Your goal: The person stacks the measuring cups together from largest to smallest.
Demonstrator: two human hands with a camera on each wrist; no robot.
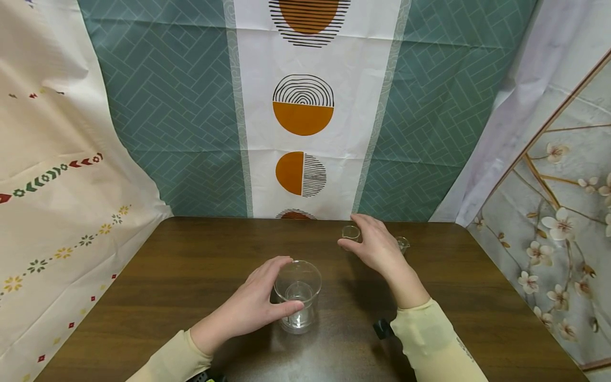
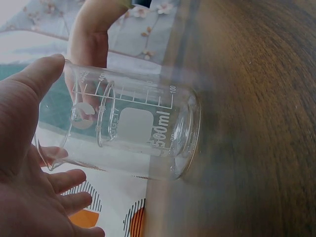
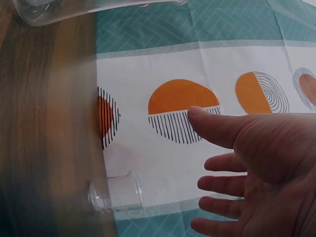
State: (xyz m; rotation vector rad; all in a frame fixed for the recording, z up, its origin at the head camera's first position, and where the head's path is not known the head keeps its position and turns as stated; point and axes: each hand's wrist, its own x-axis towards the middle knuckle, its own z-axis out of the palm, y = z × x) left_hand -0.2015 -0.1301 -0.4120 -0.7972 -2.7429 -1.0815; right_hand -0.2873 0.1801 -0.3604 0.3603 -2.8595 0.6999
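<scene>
A large clear glass beaker (image 1: 311,310), marked 500ml in the left wrist view, stands upright with a smaller beaker (image 1: 299,297) nested inside it. My left hand (image 1: 250,302) is at its left side, thumb and fingers spread about the rim without closing on it; whether the thumb touches the glass I cannot tell. Toward the back of the table, my right hand (image 1: 377,244) hovers with its thumb apart from its extended fingers. Just left of it stands a small clear beaker (image 1: 350,232), apart from the fingers in the right wrist view (image 3: 118,192).
Another small glass vessel (image 1: 403,244) stands behind the right wrist, partly hidden by it. The brown wooden table (image 1: 215,244) ends at a green and white patterned cloth (image 1: 181,116). Fabric also hangs on the left and right sides.
</scene>
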